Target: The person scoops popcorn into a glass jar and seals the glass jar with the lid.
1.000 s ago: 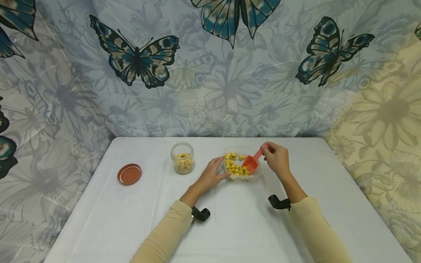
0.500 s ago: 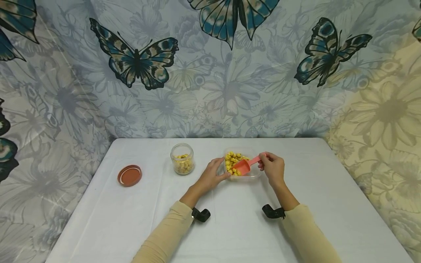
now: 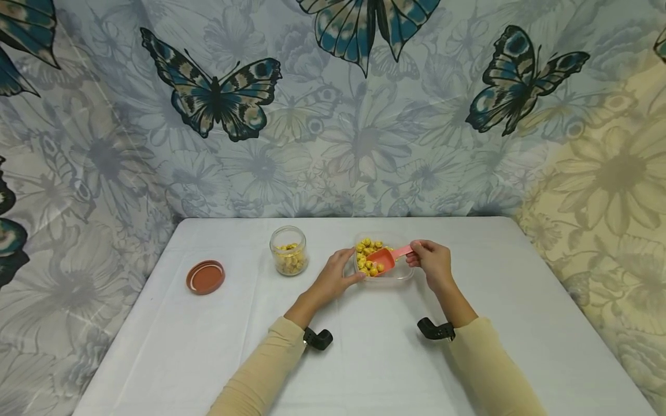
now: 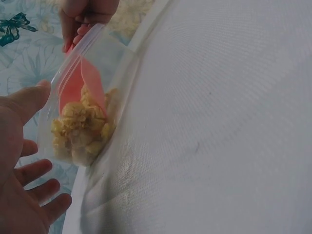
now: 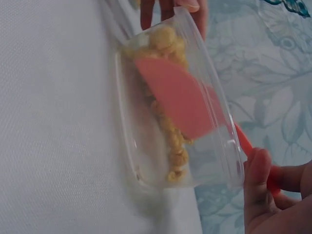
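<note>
A clear plastic container [image 3: 400, 276] with yellow popcorn [image 3: 366, 247] inside stands on the table. My left hand [image 3: 333, 276] holds its left end, thumb at the near corner and fingers along the side; in the left wrist view the thumb [image 4: 34, 97] is right at the rim. My right hand [image 3: 433, 263] pinches the handle of a pink-red scoop [image 3: 384, 260] over the container's right side. The scoop's bowl lies inside among the popcorn, tilted down to the left; the right wrist view shows the scoop [image 5: 180, 97] through the clear wall.
Left of the container stands an open glass jar [image 3: 289, 254], partly filled with popcorn. Farther left, a brown-red round lid [image 3: 205, 277] lies on the white-covered table [image 3: 364, 358]. A butterfly-printed cloth [image 3: 364, 156] hangs behind the far edge.
My right hand has come lower and nearer, tipping the scoop flatter and deeper leftward into the popcorn, then shifting slightly. Popcorn has moved about in the container. My left hand stays in place.
</note>
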Action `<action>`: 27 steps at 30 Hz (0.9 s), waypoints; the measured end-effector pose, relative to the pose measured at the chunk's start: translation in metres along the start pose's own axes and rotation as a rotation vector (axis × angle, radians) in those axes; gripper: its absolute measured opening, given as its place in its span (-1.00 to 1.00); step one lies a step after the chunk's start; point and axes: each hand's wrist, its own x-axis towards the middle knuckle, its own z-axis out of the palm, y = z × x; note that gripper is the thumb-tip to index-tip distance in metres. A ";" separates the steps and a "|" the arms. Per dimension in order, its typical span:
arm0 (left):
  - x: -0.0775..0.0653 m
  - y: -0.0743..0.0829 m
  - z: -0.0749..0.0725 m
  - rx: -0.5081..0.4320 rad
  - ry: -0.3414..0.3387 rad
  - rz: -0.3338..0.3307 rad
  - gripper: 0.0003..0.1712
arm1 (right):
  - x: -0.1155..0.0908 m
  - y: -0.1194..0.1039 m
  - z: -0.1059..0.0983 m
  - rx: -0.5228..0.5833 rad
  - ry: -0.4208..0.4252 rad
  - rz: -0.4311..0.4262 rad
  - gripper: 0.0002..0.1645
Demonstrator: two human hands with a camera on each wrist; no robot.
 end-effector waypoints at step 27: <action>-0.002 -0.001 0.001 0.014 0.035 0.061 -0.18 | 0.005 0.001 -0.009 0.047 -0.154 0.044 -0.46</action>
